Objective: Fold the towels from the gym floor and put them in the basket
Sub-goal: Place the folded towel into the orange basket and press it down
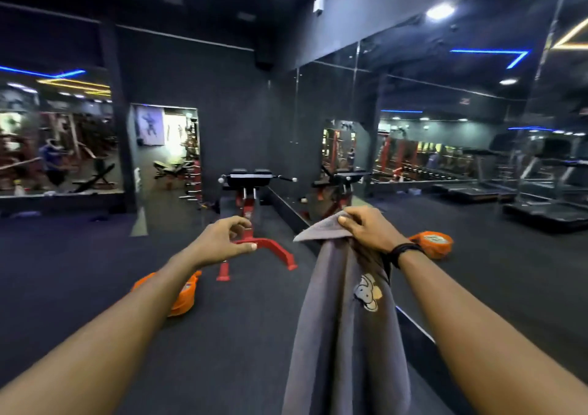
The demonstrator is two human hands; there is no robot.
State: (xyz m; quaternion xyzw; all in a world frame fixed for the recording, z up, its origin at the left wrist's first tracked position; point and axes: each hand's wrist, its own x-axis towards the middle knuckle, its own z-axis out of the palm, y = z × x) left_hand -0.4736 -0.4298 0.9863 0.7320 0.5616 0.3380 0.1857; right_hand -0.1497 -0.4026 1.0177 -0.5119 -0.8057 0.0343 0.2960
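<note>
A long grey towel (337, 325) with a pale embroidered emblem hangs straight down from my right hand (370, 228), which grips its top corner at chest height. My left hand (227, 239) is held out to the left of the towel, apart from it, thumb and fingers loosely curved with nothing in them. An orange basket (186, 297) lies on the dark floor below my left forearm, partly hidden by the arm. Its reflection (434, 243) shows in the wall mirror to the right.
A red and black gym bench machine (251, 204) stands straight ahead on the dark floor. A mirror wall (445, 160) runs along the right, reflecting treadmills. A doorway (168, 160) at left opens onto more equipment, and a person stands far left.
</note>
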